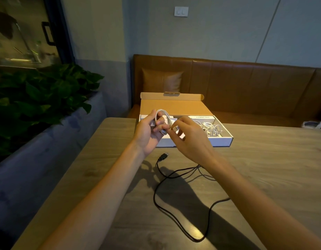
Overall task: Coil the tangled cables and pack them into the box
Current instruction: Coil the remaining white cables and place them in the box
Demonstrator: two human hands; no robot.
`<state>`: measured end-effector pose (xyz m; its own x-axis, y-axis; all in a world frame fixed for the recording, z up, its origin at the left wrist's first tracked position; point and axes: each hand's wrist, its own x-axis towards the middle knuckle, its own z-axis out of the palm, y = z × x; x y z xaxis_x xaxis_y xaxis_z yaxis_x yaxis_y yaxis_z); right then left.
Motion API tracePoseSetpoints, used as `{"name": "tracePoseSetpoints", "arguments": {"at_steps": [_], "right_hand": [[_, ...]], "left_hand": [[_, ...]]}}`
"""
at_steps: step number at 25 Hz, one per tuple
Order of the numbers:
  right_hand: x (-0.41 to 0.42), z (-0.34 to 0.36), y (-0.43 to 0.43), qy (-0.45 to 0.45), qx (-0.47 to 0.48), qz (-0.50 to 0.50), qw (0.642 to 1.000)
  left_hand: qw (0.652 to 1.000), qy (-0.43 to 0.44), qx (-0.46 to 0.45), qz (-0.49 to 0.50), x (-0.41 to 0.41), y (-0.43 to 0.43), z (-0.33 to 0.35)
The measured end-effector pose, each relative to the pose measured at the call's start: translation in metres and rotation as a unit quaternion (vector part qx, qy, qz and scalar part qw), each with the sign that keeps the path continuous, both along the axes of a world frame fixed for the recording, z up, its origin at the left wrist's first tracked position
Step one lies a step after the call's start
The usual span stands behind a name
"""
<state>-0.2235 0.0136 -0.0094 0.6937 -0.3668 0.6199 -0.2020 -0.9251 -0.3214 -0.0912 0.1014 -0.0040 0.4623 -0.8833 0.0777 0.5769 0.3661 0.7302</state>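
Head view. Black cable (171, 201) lies nearest the camera, loose on the table (282, 168), uncoiled. It runs in one long open loop from near the table's front edge up toward the box; its plug end (164, 156) points up and right, just short of the box's front wall. Part of its run passes under the right forearm, hidden there.

Box (222, 140) sits past the cable, lid open and folded back. One white coil (214, 130) already lies in the right compartment.

Left hand (148, 134) is held over the box's left end, palm toward the camera. Its fingers are curled around a second white coil (162, 117), thumb up on the near side. The coil stands upright, its plane roughly facing the camera, and rises above the fingers.

Right hand (190, 138) is just beside the left one, back of hand to the camera. Thumb and forefinger are pinched together at the coil's lower right edge, apparently on a strand or the cable's tail; the exact end is too small to see. Other fingers are bent loosely.

Judgement: winding is near done, tail being tucked. Key relation: the coil is directly above the box's left part, so the drop is short and straight down. Left hand carries it and is the nearer one. The black cable remains to be done; its plug lies closer to the right hand.

Risk: coil may spring open on release.
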Motion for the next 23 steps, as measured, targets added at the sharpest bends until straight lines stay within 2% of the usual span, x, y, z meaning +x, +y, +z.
{"name": "tracePoseSetpoints", "arguments": {"at_steps": [3,6,8,10,12,15,16,19,22,23], "right_hand": [[0.001,-0.002,-0.006,-0.02,0.127,0.099,0.987],[0.002,-0.001,-0.005,-0.058,0.295,0.143,0.943],[0.0,0.002,-0.006,-0.085,0.39,0.147,0.905],[-0.002,0.002,-0.009,-0.108,0.447,0.144,0.876],[-0.002,0.002,-0.012,-0.122,0.46,0.117,0.872],[-0.002,0.004,-0.014,-0.135,0.429,0.067,0.891],[-0.001,0.005,-0.013,-0.137,0.42,0.062,0.895],[0.001,0.004,-0.011,-0.12,0.399,0.047,0.908],[0.002,0.0,-0.009,-0.106,0.352,0.003,0.93],[0.002,0.0,-0.007,-0.105,0.351,-0.004,0.931]], "left_hand": [[1.0,0.028,0.004,-0.01,0.0,0.001,0.001],[0.999,0.029,0.015,0.0,-0.003,0.001,-0.002],[0.999,-0.009,0.033,0.007,-0.004,0.0,-0.003],[0.992,-0.102,0.065,0.032,-0.004,0.0,-0.002],[0.956,-0.255,0.116,0.082,-0.002,-0.001,0.0],[0.865,-0.448,0.163,0.155,0.001,-0.004,-0.004],[0.849,-0.474,0.162,0.167,0.002,-0.005,-0.005],[0.83,-0.506,0.147,0.182,0.001,-0.007,-0.005],[0.755,-0.602,0.16,0.205,0.0,-0.012,-0.007],[0.746,-0.613,0.159,0.206,-0.002,-0.013,-0.008]]}}
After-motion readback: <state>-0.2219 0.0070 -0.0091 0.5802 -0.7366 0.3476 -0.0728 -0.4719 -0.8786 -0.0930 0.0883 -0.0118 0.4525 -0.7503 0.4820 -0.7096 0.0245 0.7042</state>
